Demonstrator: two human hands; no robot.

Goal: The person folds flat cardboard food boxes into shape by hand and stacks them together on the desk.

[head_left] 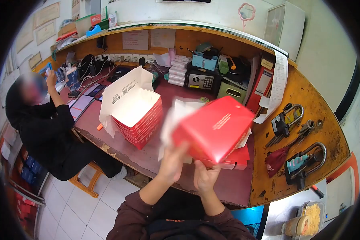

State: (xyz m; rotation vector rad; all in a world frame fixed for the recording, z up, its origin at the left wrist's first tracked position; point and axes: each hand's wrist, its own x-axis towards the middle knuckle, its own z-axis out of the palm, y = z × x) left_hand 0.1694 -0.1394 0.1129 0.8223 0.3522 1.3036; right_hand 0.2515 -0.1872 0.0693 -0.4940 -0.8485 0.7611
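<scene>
A red box (218, 128) with small pale print is tilted in the air above the desk's front edge. My left hand (173, 162) is at its left side, fingers blurred against a pale flap. My right hand (206, 176) grips the box's lower edge, thumb pressed to it. To the left, a nested stack of red boxes (142, 124) stands on the desk, the top one open with its white inside and raised lid showing. More red cardboard (241, 158) lies beneath the held box, partly hidden by it.
A person in black (40, 124) sits at the left. A black safe (200, 81), white rolls (178, 71) and binders (264, 86) line the desk's back. Locks (304, 166) and keys lie on the wooden side top. An orange stool (93, 180) stands below left.
</scene>
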